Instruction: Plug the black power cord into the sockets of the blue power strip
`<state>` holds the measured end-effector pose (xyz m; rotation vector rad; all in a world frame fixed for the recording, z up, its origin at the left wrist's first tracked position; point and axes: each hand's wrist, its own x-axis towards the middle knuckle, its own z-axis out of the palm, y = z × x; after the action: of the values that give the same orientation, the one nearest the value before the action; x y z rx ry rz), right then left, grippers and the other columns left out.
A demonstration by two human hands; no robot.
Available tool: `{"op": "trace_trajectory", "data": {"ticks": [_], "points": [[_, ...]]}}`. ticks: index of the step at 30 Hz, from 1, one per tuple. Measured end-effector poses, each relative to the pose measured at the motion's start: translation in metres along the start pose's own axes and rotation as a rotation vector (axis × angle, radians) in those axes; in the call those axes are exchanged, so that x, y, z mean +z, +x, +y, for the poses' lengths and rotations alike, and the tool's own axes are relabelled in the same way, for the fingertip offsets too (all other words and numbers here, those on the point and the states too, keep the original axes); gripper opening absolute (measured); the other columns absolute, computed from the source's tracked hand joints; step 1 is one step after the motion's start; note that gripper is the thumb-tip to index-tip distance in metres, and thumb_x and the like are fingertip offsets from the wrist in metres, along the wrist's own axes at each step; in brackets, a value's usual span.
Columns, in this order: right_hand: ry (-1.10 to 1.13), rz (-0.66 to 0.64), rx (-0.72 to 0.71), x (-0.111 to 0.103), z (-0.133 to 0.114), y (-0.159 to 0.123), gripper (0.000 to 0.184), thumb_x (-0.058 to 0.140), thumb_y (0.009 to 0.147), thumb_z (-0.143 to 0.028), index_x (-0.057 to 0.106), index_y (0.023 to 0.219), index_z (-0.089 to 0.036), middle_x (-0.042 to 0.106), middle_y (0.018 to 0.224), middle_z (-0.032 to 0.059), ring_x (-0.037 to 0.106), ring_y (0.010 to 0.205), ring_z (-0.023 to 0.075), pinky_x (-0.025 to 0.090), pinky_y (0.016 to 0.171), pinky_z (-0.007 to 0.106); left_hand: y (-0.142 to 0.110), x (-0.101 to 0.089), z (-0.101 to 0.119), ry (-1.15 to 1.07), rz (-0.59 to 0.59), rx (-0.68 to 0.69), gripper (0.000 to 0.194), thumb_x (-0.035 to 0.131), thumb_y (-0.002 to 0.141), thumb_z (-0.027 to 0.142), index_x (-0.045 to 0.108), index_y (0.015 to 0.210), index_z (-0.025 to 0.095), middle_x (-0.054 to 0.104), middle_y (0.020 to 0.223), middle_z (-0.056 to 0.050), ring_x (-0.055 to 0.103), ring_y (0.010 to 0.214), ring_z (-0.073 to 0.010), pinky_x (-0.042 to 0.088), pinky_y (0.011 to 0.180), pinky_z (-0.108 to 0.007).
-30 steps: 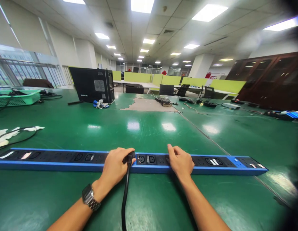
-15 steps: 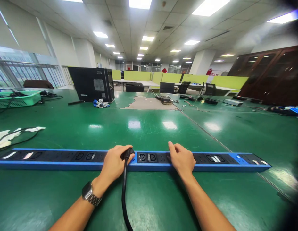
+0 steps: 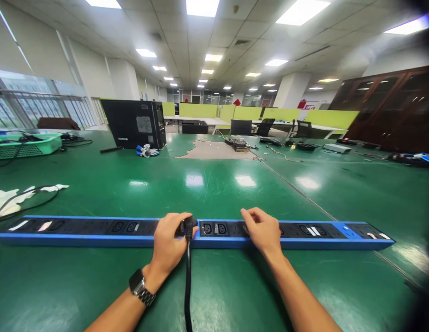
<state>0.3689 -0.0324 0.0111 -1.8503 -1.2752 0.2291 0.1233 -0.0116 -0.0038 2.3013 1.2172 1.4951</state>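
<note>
I'd hold the plug [image 3: 190, 222] by its body, not its cord [image 3: 188, 281], square to the sockets [image 3: 221, 229]. My left hand [image 3: 169, 243] is closed round it, over the power strip [image 3: 97, 239]; my right hand [image 3: 266, 234] curls narrowly at the strip (whether it pinches anything, I can't tell). The strip lies across the table [image 3: 214, 196], long, blue-edged, black-faced, 2 white labels [image 3: 313, 230] side by side.

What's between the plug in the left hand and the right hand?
Between the plug and the right hand lies a stretch of blue-edged power strip with black outlets; the head view shows no loose object there.
</note>
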Motion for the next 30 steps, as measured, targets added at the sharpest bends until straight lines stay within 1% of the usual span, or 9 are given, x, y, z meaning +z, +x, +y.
{"op": "trace_trajectory", "data": {"ticks": [4, 6, 9, 13, 16, 18, 21, 23, 30], "points": [[0.289, -0.424, -0.390, 0.007, -0.025, -0.025, 0.038, 0.051, 0.082, -0.048, 0.068, 0.100, -0.019, 0.063, 0.069, 0.0003, 0.053, 0.060, 0.0132, 0.038, 0.060, 0.025, -0.004, 0.002, 0.014, 0.067, 0.008, 0.088, 0.026, 0.069, 0.079, 0.037, 0.060, 0.098, 0.021, 0.063, 0.087, -0.004, 0.057, 0.081, -0.0207, 0.042, 0.073, -0.034], [0.296, -0.573, -0.462, 0.010, -0.038, -0.038, 0.044, 0.056, 0.079, -0.047, 0.064, 0.115, -0.021, 0.060, 0.065, -0.0026, 0.051, 0.056, 0.0119, 0.037, 0.057, 0.024, -0.006, 0.004, 0.019, 0.084, 0.000, 0.172, 0.023, 0.065, 0.080, 0.034, 0.057, 0.097, 0.020, 0.063, 0.084, -0.003, 0.056, 0.078, -0.0205, 0.040, 0.070, -0.033], [0.226, -0.647, -0.439, 0.009, -0.049, -0.050, 0.050, 0.065, 0.072, -0.037, 0.061, 0.120, -0.022, 0.054, 0.058, -0.0064, 0.047, 0.052, 0.0105, 0.034, 0.056, 0.023, -0.006, 0.006, 0.024, 0.086, -0.003, 0.273, 0.019, 0.060, 0.082, 0.031, 0.053, 0.096, 0.020, 0.063, 0.080, -0.002, 0.055, 0.074, -0.0196, 0.038, 0.067, -0.032], [0.226, -0.661, -0.378, 0.004, -0.053, -0.050, 0.038, 0.057, 0.074, -0.026, 0.065, 0.111, -0.020, 0.047, 0.055, -0.0071, 0.043, 0.051, 0.0093, 0.032, 0.054, 0.023, -0.005, 0.007, 0.024, 0.057, -0.022, 0.265, 0.029, 0.066, 0.080, 0.034, 0.051, 0.101, 0.020, 0.063, 0.084, -0.002, 0.055, 0.076, -0.0195, 0.039, 0.068, -0.032], [0.310, -0.628, -0.293, -0.002, -0.047, -0.040, 0.036, 0.055, 0.075, -0.030, 0.067, 0.107, -0.017, 0.042, 0.053, -0.0071, 0.039, 0.050, 0.0091, 0.030, 0.052, 0.023, -0.004, 0.006, 0.020, 0.016, -0.059, 0.243, 0.045, 0.072, 0.077, 0.041, 0.050, 0.110, 0.020, 0.064, 0.090, -0.003, 0.055, 0.081, -0.0201, 0.040, 0.072, -0.033], [0.365, -0.549, -0.182, -0.009, -0.037, -0.030, 0.040, 0.057, 0.074, -0.037, 0.069, 0.106, -0.015, 0.041, 0.050, -0.0072, 0.036, 0.048, 0.0088, 0.028, 0.050, 0.023, -0.005, 0.005, 0.017, -0.001, -0.089, 0.221, 0.039, 0.071, 0.078, 0.041, 0.053, 0.106, 0.020, 0.064, 0.086, -0.002, 0.054, 0.079, -0.0193, 0.039, 0.073, -0.033], [0.422, -0.347, 0.034, -0.022, -0.018, -0.009, 0.048, 0.061, 0.069, -0.044, 0.070, 0.104, -0.013, 0.054, 0.054, -0.0028, 0.041, 0.049, 0.0100, 0.030, 0.048, 0.024, -0.006, 0.005, 0.013, 0.000, -0.101, 0.198, 0.009, 0.061, 0.088, 0.028, 0.058, 0.086, 0.020, 0.059, 0.071, 0.000, 0.050, 0.071, -0.0167, 0.036, 0.068, -0.031], [0.429, -0.289, 0.130, -0.030, -0.006, 0.002, 0.048, 0.063, 0.064, -0.044, 0.072, 0.099, -0.012, 0.063, 0.062, 0.0023, 0.049, 0.054, 0.0126, 0.034, 0.050, 0.025, -0.007, 0.006, 0.012, 0.004, -0.095, 0.194, 0.016, 0.055, 0.090, 0.024, 0.058, 0.075, 0.019, 0.055, 0.062, 0.001, 0.047, 0.065, -0.0152, 0.033, 0.064, -0.030], [0.311, -0.367, 0.121, -0.027, -0.004, 0.002, 0.044, 0.062, 0.062, -0.042, 0.073, 0.092, -0.011, 0.066, 0.064, 0.0037, 0.053, 0.057, 0.0144, 0.036, 0.051, 0.026, -0.007, 0.007, 0.014, -0.003, -0.131, 0.188, 0.028, 0.051, 0.091, 0.025, 0.057, 0.065, 0.019, 0.053, 0.059, 0.000, 0.045, 0.063, -0.0145, 0.031, 0.062, -0.030]]}}
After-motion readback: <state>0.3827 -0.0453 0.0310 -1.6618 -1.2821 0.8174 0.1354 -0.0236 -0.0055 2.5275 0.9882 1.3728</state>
